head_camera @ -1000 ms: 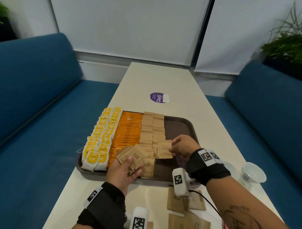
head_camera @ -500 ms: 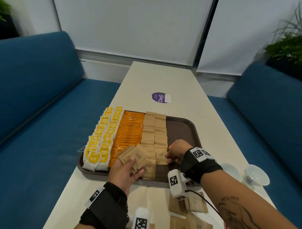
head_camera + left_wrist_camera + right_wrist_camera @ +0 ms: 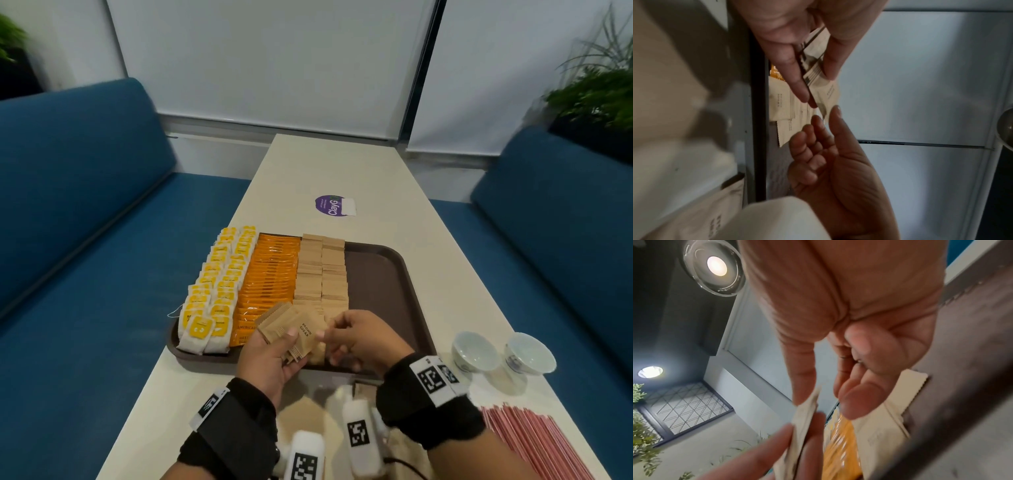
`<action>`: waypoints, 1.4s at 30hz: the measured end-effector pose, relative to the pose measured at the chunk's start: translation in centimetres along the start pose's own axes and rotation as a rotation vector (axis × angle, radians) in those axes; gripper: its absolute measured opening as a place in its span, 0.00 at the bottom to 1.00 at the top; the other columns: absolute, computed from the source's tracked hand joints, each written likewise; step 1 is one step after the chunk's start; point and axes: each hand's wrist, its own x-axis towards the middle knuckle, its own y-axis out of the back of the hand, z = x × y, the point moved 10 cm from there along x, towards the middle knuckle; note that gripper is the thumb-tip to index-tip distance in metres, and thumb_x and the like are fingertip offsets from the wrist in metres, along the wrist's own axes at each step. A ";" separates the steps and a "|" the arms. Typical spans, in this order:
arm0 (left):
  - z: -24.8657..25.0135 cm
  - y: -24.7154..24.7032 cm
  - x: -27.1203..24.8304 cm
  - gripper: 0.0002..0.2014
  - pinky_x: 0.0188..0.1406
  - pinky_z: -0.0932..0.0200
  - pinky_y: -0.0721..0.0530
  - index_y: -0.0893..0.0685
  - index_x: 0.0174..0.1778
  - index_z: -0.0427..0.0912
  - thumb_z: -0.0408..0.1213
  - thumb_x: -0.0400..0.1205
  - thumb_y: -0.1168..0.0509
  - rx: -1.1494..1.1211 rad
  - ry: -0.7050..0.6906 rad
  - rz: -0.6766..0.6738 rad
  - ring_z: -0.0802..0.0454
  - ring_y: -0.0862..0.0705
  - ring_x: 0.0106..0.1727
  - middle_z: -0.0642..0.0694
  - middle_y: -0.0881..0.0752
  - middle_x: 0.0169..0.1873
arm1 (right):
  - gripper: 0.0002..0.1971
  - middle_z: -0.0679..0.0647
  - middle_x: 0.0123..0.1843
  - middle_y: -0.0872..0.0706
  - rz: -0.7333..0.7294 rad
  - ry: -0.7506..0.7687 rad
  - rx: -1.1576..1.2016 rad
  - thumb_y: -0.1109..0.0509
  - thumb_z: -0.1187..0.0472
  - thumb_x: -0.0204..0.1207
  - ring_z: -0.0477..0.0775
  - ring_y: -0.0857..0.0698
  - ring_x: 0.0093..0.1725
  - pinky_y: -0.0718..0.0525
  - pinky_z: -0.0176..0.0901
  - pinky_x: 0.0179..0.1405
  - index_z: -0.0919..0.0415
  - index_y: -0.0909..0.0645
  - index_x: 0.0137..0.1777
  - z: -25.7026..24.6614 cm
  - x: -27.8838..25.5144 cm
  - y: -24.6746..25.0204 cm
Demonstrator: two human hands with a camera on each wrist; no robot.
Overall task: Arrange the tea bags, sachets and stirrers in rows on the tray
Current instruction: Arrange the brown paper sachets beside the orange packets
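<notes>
- Head view: the left hand [image 3: 270, 359] holds a fanned stack of brown sugar sachets [image 3: 291, 330], thumb curled over the top of the stack and fingers [image 3: 803, 91] underneath, above the near edge of the tray [image 3: 383, 284].
- The right hand [image 3: 359, 339] meets that stack from the right, with thumb and forefinger closed on the edge of the top sachet and the other fingers [image 3: 861, 399] curled in loosely.
- On the tray, reading from its left side: two rows of yellow-labelled tea bags [image 3: 219, 281], a row of orange sachets [image 3: 270, 277], then two rows of brown sachets [image 3: 322, 270]. All of these rows run from the near rim to the far rim. The right part of the tray shows bare brown surface.
- The tray sits at the left edge of the tabletop [image 3: 342, 164], towards its near end.
- More brown sachets [image 3: 308, 414] lie loose on the tabletop between the tray and the near edge, partly hidden by the wrists.
- A bundle of pink stirrers [image 3: 534, 442] lies at the near right corner of the tabletop.
- Two small white cups [image 3: 474, 351] stand side by side by the right edge, beyond the stirrers.
- A purple round sticker [image 3: 330, 205] sits on the tabletop past the tray.
</notes>
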 end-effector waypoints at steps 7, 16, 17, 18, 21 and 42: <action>-0.5 -0.3 -0.7 0.22 0.40 0.54 0.15 0.24 0.68 0.45 0.24 0.79 0.36 0.057 -0.004 -0.020 0.42 0.14 0.54 0.39 0.13 0.56 | 0.07 0.59 0.40 0.14 0.102 0.059 0.255 0.27 0.66 0.75 0.45 0.19 0.27 0.31 0.33 0.17 0.62 0.24 0.45 1.7 -0.8 -0.4; -0.7 0.4 -0.5 0.09 0.30 0.58 0.13 0.23 0.57 0.48 0.32 0.84 0.41 -0.008 0.070 0.044 0.42 0.12 0.43 0.37 0.15 0.52 | 0.05 0.56 0.42 0.12 0.329 0.093 0.362 0.32 0.67 0.78 0.44 0.20 0.24 0.30 0.33 0.16 0.60 0.22 0.52 1.5 -1.6 3.7; -0.6 0.4 -0.4 0.08 0.29 0.58 0.13 0.23 0.55 0.48 0.32 0.84 0.41 -0.013 0.077 0.048 0.41 0.12 0.43 0.36 0.15 0.53 | 0.05 0.55 0.42 0.13 0.376 0.103 0.342 0.32 0.67 0.79 0.44 0.20 0.25 0.29 0.33 0.16 0.58 0.22 0.52 1.2 -1.6 4.8; -0.5 0.5 -0.3 0.08 0.29 0.58 0.12 0.24 0.55 0.48 0.32 0.84 0.41 -0.016 0.082 0.051 0.40 0.12 0.44 0.36 0.16 0.53 | 0.05 0.55 0.43 0.13 0.417 0.114 0.313 0.33 0.66 0.79 0.44 0.21 0.25 0.29 0.32 0.16 0.57 0.22 0.52 0.9 -1.5 5.8; -0.2 0.6 0.2 0.10 0.33 0.55 0.12 0.23 0.59 0.48 0.32 0.84 0.40 0.019 0.075 0.045 0.40 0.12 0.47 0.37 0.15 0.54 | 0.05 0.54 0.42 0.15 0.458 0.119 0.152 0.35 0.66 0.81 0.44 0.22 0.25 0.29 0.29 0.14 0.57 0.22 0.53 -0.3 -0.5 7.8; 0.0 0.8 0.9 0.14 0.32 0.57 0.20 0.21 0.59 0.49 0.28 0.81 0.38 0.100 0.038 -0.011 0.45 0.15 0.49 0.43 0.13 0.50 | 0.06 0.61 0.53 0.13 0.190 -0.306 -0.221 0.32 0.69 0.78 0.56 0.17 0.44 0.16 0.43 0.48 0.61 0.27 0.47 1.7 5.7 4.6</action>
